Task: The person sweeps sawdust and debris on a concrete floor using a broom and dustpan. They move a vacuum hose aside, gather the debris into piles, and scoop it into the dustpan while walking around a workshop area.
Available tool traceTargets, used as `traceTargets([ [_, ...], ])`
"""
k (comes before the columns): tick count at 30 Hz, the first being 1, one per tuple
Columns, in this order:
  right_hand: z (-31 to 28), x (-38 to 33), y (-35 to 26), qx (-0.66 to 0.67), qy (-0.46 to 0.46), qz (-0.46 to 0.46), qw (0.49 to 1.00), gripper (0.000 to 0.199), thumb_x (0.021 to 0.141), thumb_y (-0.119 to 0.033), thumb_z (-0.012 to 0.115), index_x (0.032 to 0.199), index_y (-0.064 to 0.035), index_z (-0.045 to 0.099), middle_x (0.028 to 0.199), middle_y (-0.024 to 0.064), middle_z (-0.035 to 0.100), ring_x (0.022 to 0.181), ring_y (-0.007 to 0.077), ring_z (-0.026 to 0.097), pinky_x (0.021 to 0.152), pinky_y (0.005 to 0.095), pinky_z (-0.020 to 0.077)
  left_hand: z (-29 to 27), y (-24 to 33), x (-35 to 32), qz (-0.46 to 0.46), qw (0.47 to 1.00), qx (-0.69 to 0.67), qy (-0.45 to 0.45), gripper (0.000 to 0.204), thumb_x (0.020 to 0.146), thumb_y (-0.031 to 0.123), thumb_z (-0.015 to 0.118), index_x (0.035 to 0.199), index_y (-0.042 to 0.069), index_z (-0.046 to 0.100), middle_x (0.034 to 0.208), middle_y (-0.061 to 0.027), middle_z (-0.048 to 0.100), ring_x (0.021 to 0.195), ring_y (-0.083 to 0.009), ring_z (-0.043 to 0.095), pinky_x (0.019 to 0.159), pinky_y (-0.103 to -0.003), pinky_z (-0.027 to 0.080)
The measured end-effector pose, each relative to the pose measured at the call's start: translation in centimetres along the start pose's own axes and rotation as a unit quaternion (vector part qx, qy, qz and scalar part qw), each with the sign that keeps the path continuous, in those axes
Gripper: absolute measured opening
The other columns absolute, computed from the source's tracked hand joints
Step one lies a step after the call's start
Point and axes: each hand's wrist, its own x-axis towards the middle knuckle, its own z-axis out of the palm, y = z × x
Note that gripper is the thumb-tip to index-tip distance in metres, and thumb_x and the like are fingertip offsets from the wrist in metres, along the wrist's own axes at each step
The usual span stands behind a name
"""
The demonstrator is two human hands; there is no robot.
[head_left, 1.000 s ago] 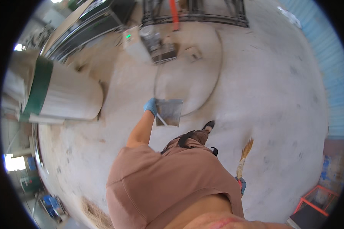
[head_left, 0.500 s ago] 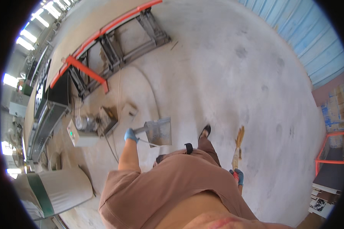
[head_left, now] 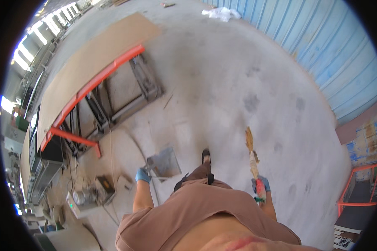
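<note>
Our left hand [head_left: 143, 175], in a blue glove, has its fingers wrapped tight around the short handle of a metal dustpan [head_left: 165, 162]. The pan hangs just in front of that hand, above the concrete floor [head_left: 222, 83], its flat grey tray tilted away from us. Our right hand [head_left: 260, 184], also gloved in blue, has its fingers curled shut around the coloured grip of a straw broom [head_left: 251, 150], whose bristles point forward and away from the body, off the ground as far as we can tell.

We judge the dustpan to be stiff sheet metal, light enough for one hand but apt to swing and spill if tipped; the handle close to the tray is the sensible place to hold it. The broom looks light, with soft springy bristles and a firm bound neck, best gripped low on the handle where we have it.

Between the hands, our shoe [head_left: 205, 155] steps forward. Farther left stands a steel frame with orange rails [head_left: 92, 88] under a brown board, and near it a small machine with cables [head_left: 102, 186]. A blue corrugated wall [head_left: 331, 54] runs along the right, with an orange rack [head_left: 360, 188] beside it.
</note>
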Motion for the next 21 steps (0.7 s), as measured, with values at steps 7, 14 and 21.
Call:
traceTargets([
  [7,13.5,5.5,-21.0,-0.006,0.036,0.005,0.999,0.034,0.091,-0.034,0.061,0.097,-0.0010,0.059,0.070,0.0103,0.065,0.050,0.0234,0.059,0.045,0.0332,0.0523,28.7,9.5,7.0,0.063,0.995,0.074,-0.001,0.022,0.088,0.033,0.052,0.076,0.015,0.055,0.077,-0.0043,0.052,0.077,-0.0216,0.048,0.076,-0.050,0.042],
  [14,24.6,19.8,-42.3,-0.037,0.135,-0.056,0.989,0.028,0.087,-0.019,0.064,0.109,-0.0048,0.051,0.078,0.0213,0.066,0.054,0.0310,0.060,0.046,0.0402,0.0527,51.1,20.1,11.2,0.016,0.998,-0.026,0.054,0.020,0.088,0.035,0.050,0.089,0.018,0.060,0.087,-0.0024,0.055,0.093,-0.0227,0.049,0.094,-0.056,0.037],
  [21,43.4,33.7,-71.8,-0.121,0.141,-0.063,0.981,0.032,0.085,-0.031,0.065,0.092,-0.0004,0.059,0.077,0.0140,0.064,0.058,0.0288,0.061,0.056,0.0362,0.0551,70.9,29.3,11.6,0.036,0.992,-0.099,0.076,0.016,0.089,0.033,0.053,0.089,0.020,0.061,0.088,-0.0005,0.057,0.095,-0.0214,0.049,0.090,-0.058,0.039],
])
